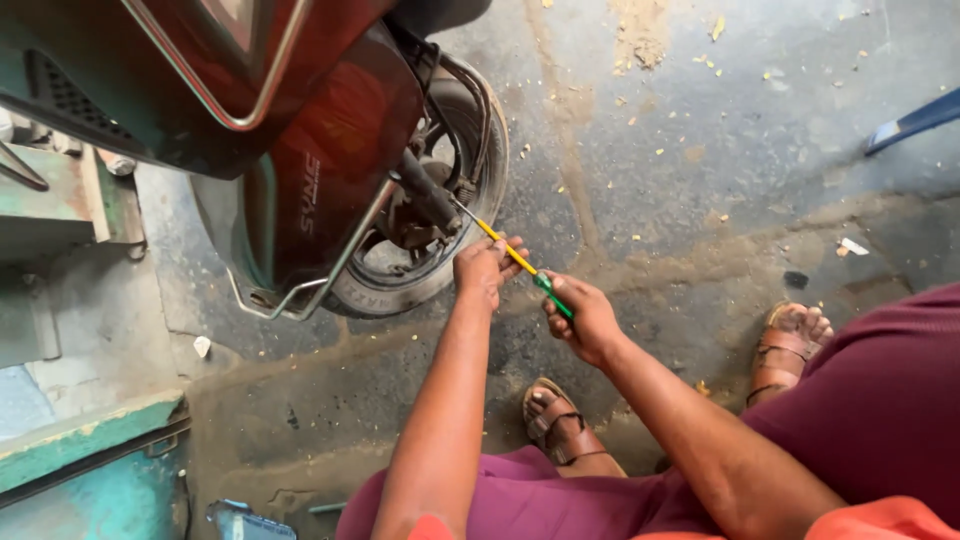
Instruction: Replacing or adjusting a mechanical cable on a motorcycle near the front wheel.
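In the middle of the frame the person holds a long screwdriver (520, 262) with both hands. The right hand (585, 322) has its fingers closed around the green handle, and the left hand (487, 268) is closed on the yellow part of the shaft, nearer to the tip. The metal tip points to the upper left and reaches into the rear wheel (440, 200) of a dark red scooter (330, 170), close to the hub (the exact point of contact I cannot see, it is in shadow). The wheel stands on a stained concrete floor (700, 170) with small chips on it. Two feet in brown sandals (560, 420) rest just below the hands. In my judgement the tool could slip out of its place if the push is not in line with the shaft, and then the left hand, which is nearest to the wheel, may hit the metal parts there.
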